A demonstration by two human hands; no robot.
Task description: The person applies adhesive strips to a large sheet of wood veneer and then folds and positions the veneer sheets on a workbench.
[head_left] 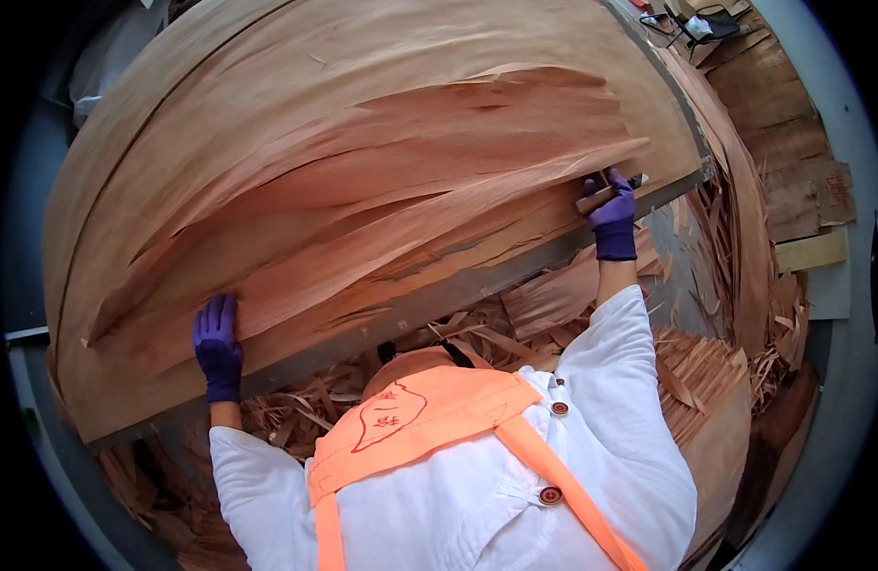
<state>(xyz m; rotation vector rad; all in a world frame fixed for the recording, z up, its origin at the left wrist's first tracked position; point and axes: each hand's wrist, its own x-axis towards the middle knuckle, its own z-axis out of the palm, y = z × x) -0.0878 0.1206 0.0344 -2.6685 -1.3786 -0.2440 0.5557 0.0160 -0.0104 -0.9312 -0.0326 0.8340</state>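
Observation:
Reddish, thin wood veneer sheets (401, 224) lie across a large pale-brown veneer stack (639, 105); their edges are ragged and partly lifted. My left hand (217, 347), in a purple glove, lies flat with its fingers stretched over the near left end of the veneer. At the right end, my right hand (614, 217), also gloved in purple, is closed round a wooden-handled tool (594, 199). A pale tip of that tool shows beyond the fingers; its exact kind is unclear. The right fingertips are beside the narrow end of the lifted veneer strip.
A grey table edge (477, 285) runs along the near side. Torn veneer scraps (296, 409) are heaped below it, with more strips (696, 376) piled at the right. Brown boards (791, 143) and a black chair (710, 24) are at the far right.

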